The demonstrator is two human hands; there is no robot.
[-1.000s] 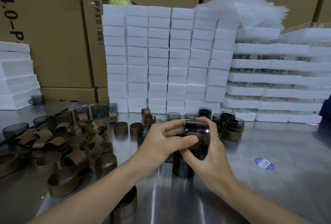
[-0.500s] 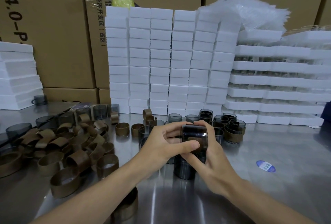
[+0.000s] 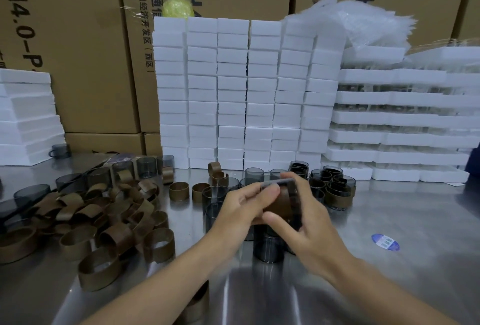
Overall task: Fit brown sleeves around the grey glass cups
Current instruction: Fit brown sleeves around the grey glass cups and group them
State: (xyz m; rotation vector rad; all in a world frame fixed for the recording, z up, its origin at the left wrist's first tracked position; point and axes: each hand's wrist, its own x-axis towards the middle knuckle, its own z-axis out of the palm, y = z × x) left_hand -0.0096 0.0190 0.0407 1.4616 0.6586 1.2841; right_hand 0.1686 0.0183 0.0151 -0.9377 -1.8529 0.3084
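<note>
Centre of the scene, above the near shiny steel table (image 3: 394, 288): left hand (image 3: 240, 209) pinches the brown band-shaped sleeve (image 3: 277, 203) on the tilted smoky grey glass cup (image 3: 295, 201), right hand (image 3: 310, 224) fingers curled round that cup.

Open desk to the right, clutter to the left

Bare desk (image 3: 405, 283) lies at the near right, with a flat blue sticker (image 3: 385, 241) on it. A heap of brown sleeves (image 3: 85, 215) fills the left, grey cups (image 3: 335, 184) crowd the middle, and stacked foam blocks (image 3: 246, 90) wall the back.
</note>
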